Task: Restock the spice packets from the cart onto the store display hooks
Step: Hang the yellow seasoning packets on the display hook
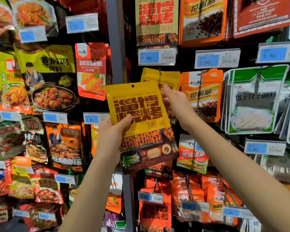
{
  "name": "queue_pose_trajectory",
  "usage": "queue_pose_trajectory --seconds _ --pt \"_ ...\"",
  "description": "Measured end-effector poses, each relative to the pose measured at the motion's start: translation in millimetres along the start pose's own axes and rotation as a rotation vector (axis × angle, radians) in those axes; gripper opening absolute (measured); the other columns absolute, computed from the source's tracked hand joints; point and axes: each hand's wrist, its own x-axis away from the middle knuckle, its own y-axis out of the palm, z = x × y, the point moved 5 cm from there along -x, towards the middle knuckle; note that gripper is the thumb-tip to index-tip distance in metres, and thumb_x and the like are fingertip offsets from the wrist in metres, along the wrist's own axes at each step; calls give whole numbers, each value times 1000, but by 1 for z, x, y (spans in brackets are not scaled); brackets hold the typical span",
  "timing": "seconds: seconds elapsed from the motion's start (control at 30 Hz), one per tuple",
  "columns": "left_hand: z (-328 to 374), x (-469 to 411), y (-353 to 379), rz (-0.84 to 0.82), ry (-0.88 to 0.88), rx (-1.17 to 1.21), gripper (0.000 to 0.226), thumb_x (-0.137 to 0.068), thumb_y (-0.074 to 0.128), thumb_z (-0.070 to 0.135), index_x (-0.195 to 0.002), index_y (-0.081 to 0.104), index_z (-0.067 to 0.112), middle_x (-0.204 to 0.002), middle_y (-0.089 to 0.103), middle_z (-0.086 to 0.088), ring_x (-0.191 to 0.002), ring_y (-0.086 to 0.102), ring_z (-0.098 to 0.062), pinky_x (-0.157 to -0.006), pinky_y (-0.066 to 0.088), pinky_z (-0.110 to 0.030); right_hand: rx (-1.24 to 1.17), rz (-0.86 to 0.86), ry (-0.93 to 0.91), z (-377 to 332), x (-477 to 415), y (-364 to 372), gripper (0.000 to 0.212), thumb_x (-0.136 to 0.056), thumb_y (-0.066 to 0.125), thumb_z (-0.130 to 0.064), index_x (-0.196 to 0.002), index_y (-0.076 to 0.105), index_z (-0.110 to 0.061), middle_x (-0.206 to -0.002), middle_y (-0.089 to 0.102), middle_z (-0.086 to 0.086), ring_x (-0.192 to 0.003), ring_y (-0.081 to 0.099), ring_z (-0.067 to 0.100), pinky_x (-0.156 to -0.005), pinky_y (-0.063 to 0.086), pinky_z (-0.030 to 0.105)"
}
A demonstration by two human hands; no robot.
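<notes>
Yellow spice packet [137, 114] is held up before the display, pinched at its lower left by the left hand [112, 133]; the right hand [172, 99] grips its upper right edge; its punched hole should be lined up squarely with the hook [159, 72] behind, where matching packets [161, 77] hang.

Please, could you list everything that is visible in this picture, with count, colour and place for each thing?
held spice packet: one, yellow with dark red characters, centre, hang hole free
matching packets on hook: count unclear, yellow, directly behind the held one
orange pepper packets: one stack, orange, right of centre
green-white packets: one stack, far right
yellow-black sauce packet: one in front, left panel
red packet: one in front, left of the grey post
price tags: many, blue and white, under the rows
left hand: one, grip on the packet's lower left edge
right hand: one, at the packet's upper right edge
</notes>
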Motion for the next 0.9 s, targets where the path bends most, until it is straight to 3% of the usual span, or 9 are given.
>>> queue_pose_trajectory --seconds 0.07,0.17,0.23,0.3,0.4,0.5,0.6,0.73,0.9 --pt "-1 -6 12 -31 -5 5 9 -91 63 14 -97 64 20 -78 75 4 -71 72 -13 -53 55 -24 -144 -61 147 3 0 2 44 -93 53 -48 -115 64 -11 -111 67 -1 -102 61 17 -94 47 40" --pt "0 -21 30 -84 6 -58 4 -91 64 15 -92 65 19 -79 74 4 -73 72 -14 -59 56 -28 -189 17 94 -7 -2 -10 27 -96 54 -33 -85 63 -11 -87 69 2 -77 64 12 -73 52 28" --pt "2 -31 39 -120 5 -92 3 -91 65 17 -93 64 16 -85 74 -1 -78 73 -19 -67 59 -34 -228 73 73 -9 -6 -19 26 -97 54 -27 -76 60 -14 -76 67 1 -73 65 15 -73 55 31" --pt "5 -41 48 -148 7 -134 6 -91 65 18 -95 64 16 -91 74 -4 -83 72 -22 -76 59 -38 -254 120 92 -6 -12 -27 24 -97 54 -26 -79 62 -13 -79 69 3 -80 67 21 -83 55 42" --pt "10 -52 56 -168 40 -195 2 -90 66 19 -91 64 20 -91 73 -1 -86 70 -19 -82 56 -37 -247 163 93 -8 -18 -32 25 -98 53 -25 -78 59 -12 -80 68 6 -72 65 17 -76 54 36" --pt "13 -60 60 -174 47 -210 3 -91 65 18 -90 63 21 -89 72 1 -79 70 -13 -70 55 -28 -231 195 79 -11 -21 -34 22 -98 51 -26 -82 58 -12 -82 67 7 -65 63 13 -62 52 26" --pt "13 -64 61 -178 42 -218 3 -91 64 17 -90 63 20 -89 72 1 -76 69 -12 -64 52 -24 -223 227 81 -10 -25 -34 26 -98 52 -25 -75 57 -13 -86 66 13 -75 64 22 -72 53 36" --pt "16 -69 65 -191 27 -221 3 -92 63 16 -94 64 18 -94 72 -2 -81 70 -16 -65 53 -25 -209 258 80 -12 -28 -35 29 -97 53 -25 -71 55 -12 -78 63 12 -72 60 22 -68 48 34" --pt "18 -74 68 -188 10 -233 6 -91 64 16 -97 63 16 -104 71 -9 -94 69 -24 -84 55 -37 -180 303 80 -14 -37 -38 27 -95 55 -24 -71 52 -13 -78 61 13 -72 58 22 -68 46 34"
